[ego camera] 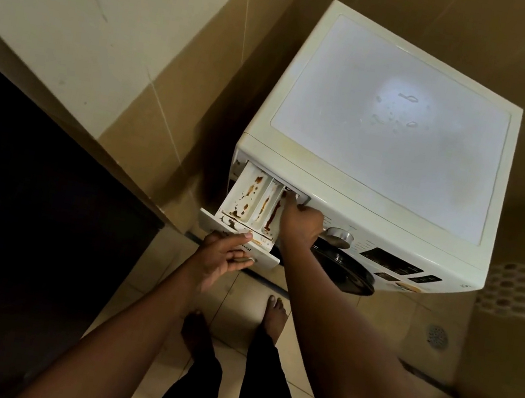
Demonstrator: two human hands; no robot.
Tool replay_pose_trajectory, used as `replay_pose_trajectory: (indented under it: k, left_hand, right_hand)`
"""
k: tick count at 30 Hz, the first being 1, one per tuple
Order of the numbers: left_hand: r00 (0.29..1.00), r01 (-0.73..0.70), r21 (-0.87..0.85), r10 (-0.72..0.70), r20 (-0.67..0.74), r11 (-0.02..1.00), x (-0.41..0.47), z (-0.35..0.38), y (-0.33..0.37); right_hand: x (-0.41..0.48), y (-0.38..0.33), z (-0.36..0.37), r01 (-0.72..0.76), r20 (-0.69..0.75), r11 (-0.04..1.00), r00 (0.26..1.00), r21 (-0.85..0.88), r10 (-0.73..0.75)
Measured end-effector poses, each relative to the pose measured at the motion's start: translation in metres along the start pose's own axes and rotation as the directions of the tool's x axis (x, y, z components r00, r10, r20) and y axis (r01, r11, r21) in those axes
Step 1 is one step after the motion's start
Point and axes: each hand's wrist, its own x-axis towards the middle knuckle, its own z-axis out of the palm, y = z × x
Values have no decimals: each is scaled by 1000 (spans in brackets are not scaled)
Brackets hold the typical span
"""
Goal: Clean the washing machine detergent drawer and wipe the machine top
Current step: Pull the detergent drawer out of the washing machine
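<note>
A white front-loading washing machine [380, 170] stands in a tiled corner. Its flat top [395, 123] looks dusty, with a few water drops under a bright spot of light. The detergent drawer [246, 203] is pulled far out at the front left, and its white compartments carry brown rusty stains. My left hand [225, 258] grips the drawer's front panel from below, thumb on its upper edge. My right hand [302, 223] reaches into the drawer's right rear compartment, fingers pressed down near the slot opening.
A dark cabinet [26, 211] stands close on the left. Beige tiled walls close in behind and left of the machine. The control knob [340, 236] and dark round door [343, 268] sit right of the drawer. My bare feet are on the tiled floor, with a floor drain [437, 336] at right.
</note>
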Motion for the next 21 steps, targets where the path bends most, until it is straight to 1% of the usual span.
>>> replay_pose_trajectory:
  k: [3, 6, 8, 12, 15, 17, 21]
  left_hand:
    - [1000, -4, -10, 4, -7, 1000, 1, -1, -1]
    - [1000, 1, -17, 0, 5, 1000, 3, -3, -1]
    - [1000, 6, -22, -6, 13, 1000, 4, -4, -1]
    - [1000, 10, -16, -10, 18, 1000, 5, -7, -1]
    - [1000, 28, -25, -28, -13, 999, 3, -5, 1]
    - [999, 44, -35, -44, -25, 998, 1, -8, 2]
    - [996, 88, -45, -88, -1, 995, -14, -27, -7]
  right_hand:
    - [1, -2, 5, -39, -34, 999, 999, -5, 39]
    - [6, -5, 7, -128, 5, 989, 992, 69, 127]
    - [7, -5, 10, -160, 2, 983, 987, 88, 160]
    - [7, -4, 12, -165, -13, 985, 986, 49, 166]
    - [5, -7, 11, -167, -10, 986, 986, 28, 168]
    - [2, -6, 10, -146, 4, 989, 989, -13, 146]
    - [-16, 8, 2, -94, 36, 989, 994, -112, 98]
